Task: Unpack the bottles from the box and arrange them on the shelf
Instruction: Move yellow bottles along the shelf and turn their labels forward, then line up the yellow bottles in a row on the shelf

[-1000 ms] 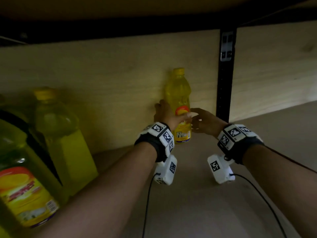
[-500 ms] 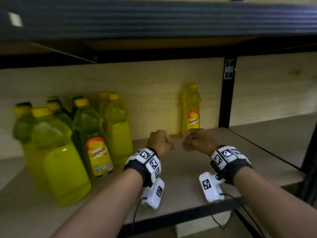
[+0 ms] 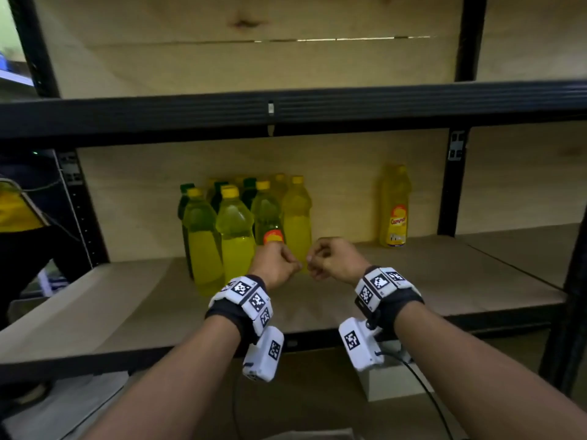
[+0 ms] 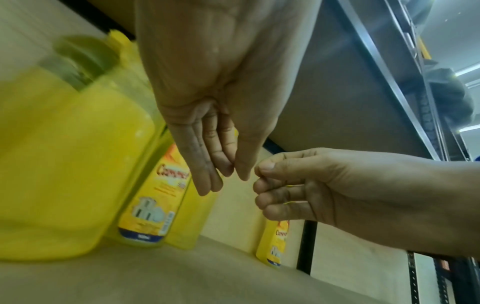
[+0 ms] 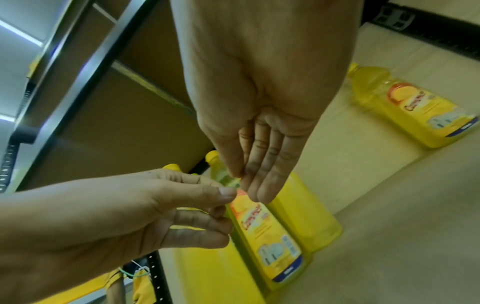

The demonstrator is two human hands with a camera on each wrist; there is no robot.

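Observation:
A lone yellow bottle with an orange label stands upright at the back right of the wooden shelf, also seen in the right wrist view. A cluster of several yellow and green bottles stands further left. My left hand and right hand hover side by side above the shelf's front half, almost touching, fingers curled and thumbs against fingertips. The wrist views show the left hand and right hand holding nothing. No box is in view.
The black beam of the upper shelf runs overhead. A black upright stands just right of the lone bottle. Bare board lies between the cluster and that bottle. A white block sits on the floor below the shelf.
A second ago both hands were on the lone bottle at the shelf's back. They have let go and drawn back toward me, and my head has pulled out from under the upper shelf.

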